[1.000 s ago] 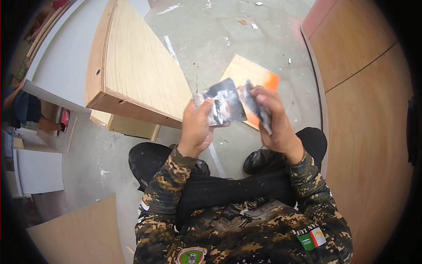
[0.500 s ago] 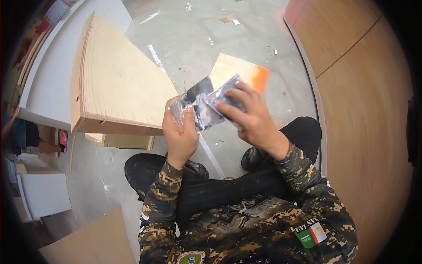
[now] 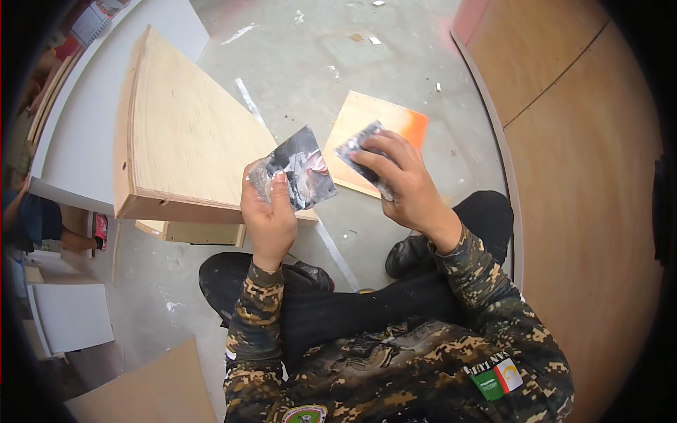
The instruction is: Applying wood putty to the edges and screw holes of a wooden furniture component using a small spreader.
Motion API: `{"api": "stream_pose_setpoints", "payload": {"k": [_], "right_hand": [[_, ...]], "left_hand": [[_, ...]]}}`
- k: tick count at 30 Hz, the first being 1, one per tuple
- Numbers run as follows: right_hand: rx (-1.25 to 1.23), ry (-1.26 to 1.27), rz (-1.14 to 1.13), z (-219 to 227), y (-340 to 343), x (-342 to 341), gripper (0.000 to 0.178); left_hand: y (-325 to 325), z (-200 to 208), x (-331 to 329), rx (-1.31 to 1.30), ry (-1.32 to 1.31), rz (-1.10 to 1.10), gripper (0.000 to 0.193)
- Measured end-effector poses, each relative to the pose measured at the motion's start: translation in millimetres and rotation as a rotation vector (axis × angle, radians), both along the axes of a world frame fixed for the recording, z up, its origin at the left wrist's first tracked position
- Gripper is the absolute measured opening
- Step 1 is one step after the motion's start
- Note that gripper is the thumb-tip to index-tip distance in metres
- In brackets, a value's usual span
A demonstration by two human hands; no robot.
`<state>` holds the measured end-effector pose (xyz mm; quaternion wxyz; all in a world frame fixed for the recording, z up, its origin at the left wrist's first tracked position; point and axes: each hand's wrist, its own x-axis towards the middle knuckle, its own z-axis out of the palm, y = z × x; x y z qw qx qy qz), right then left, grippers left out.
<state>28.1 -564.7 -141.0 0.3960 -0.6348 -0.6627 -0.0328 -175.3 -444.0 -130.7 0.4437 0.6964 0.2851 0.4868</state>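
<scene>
My two hands are apart, each clamped on one thin plate. The left hand (image 3: 271, 220) grips the dark square plate (image 3: 302, 166), thumb on the upper face, which is smeared with white and pinkish paste. The right hand (image 3: 407, 185) grips the second dark plate (image 3: 357, 146), fingers across its whitish-smeared face. The plates are near each other, not touching, above the grey floor (image 3: 458, 151), where an orange-edged wooden board (image 3: 374, 117) lies; a pale plywood box (image 3: 187, 134) stands left.
</scene>
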Motion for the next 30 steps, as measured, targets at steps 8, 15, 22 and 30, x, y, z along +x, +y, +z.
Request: {"api": "stream_pose_setpoints", "payload": {"k": [8,15,22,30], "right_hand": [[-0.044,-0.255,0.196,-3,0,-36,0.05],[0.01,0.739,0.139,-13,-7,-15,0.062],[0.154,0.252,0.211,-15,-5,-27,0.058],[0.07,-0.081,-0.038,6,-17,-16,0.062]], "left_hand": [[-10,1,-1,0.196,0.194,0.007,0.019],[-6,-3,9,-0.62,-0.407,-0.138,0.025],[-13,-16,16,-0.753,-0.498,-0.319,0.03],[-13,-11,8,-0.139,-0.1,-0.037,0.024]]}}
